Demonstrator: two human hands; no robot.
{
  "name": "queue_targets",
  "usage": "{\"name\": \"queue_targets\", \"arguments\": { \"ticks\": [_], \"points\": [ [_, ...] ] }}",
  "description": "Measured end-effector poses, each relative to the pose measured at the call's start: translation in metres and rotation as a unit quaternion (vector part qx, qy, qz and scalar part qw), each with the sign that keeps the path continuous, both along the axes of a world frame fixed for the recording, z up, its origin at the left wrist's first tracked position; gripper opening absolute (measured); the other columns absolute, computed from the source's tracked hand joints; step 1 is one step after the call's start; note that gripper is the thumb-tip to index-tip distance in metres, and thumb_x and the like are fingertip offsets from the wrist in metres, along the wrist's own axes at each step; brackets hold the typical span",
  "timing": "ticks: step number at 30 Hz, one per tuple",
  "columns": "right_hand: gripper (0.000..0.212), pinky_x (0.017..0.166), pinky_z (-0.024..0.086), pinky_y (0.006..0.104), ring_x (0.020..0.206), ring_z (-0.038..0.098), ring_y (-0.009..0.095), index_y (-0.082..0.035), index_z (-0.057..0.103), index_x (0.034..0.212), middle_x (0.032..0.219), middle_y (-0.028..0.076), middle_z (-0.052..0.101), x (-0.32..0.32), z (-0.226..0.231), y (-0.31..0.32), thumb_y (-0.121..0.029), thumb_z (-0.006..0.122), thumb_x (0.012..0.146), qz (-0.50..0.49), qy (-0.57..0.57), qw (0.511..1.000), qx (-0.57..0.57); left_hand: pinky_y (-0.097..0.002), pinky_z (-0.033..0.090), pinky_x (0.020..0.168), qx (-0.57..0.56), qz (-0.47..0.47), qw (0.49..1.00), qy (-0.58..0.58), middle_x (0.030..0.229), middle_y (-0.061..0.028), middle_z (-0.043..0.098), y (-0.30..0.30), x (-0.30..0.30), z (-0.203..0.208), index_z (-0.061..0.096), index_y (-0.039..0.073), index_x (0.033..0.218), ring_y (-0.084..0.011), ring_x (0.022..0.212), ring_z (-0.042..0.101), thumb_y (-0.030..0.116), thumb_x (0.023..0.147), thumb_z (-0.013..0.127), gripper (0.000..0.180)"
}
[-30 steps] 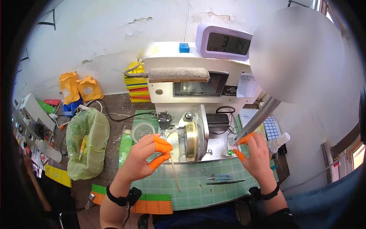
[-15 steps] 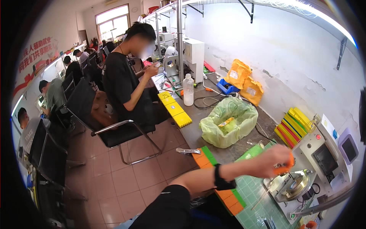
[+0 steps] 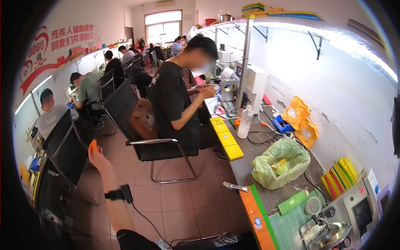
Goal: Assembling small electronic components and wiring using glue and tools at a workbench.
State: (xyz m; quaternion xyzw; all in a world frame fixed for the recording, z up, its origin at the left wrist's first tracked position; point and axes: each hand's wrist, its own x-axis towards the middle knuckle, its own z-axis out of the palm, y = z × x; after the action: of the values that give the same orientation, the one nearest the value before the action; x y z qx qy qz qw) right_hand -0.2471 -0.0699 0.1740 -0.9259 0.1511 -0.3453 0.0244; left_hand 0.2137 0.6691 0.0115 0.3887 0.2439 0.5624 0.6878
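Note:
My left hand is raised out over the tiled floor on the left, well away from the bench. Its fingers are closed on a small orange object, whose kind I cannot make out because only its upper part shows. A black strap with a small box and cable circles my left wrist. My right hand is outside the picture. At the bench's lower right stands a machine with a round metal wheel, beside a green cutting mat.
A black chair stands ahead, with a seated co-worker at the bench. On the bench are a bin lined with a green bag, a plastic bottle, yellow blocks and orange bags. A metal clamp juts from the edge.
My left hand has swung from beside the machine at the right to the far left, carrying the orange object. The view has turned left, and my right fingertips have left the picture.

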Motion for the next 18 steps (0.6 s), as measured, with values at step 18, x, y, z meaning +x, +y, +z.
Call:
{"name": "queue_targets", "arguments": {
  "ticks": [18],
  "points": [
    [0.018,0.068,0.053,0.0398,0.074,0.068,0.037,0.001,0.073,0.100,0.085,0.019,0.071,0.106,-0.061,0.066,0.001,0.075,0.082,0.229,0.089,0.863,0.440,-0.0418,0.050,0.087,0.366,-0.851,0.256,-0.277,0.119,-0.0190,0.062,-0.497,-0.167,0.090,0.063,0.002,0.097,-0.0368,0.105,0.061,0.001,0.094,0.067,0.005]
  ]
}}
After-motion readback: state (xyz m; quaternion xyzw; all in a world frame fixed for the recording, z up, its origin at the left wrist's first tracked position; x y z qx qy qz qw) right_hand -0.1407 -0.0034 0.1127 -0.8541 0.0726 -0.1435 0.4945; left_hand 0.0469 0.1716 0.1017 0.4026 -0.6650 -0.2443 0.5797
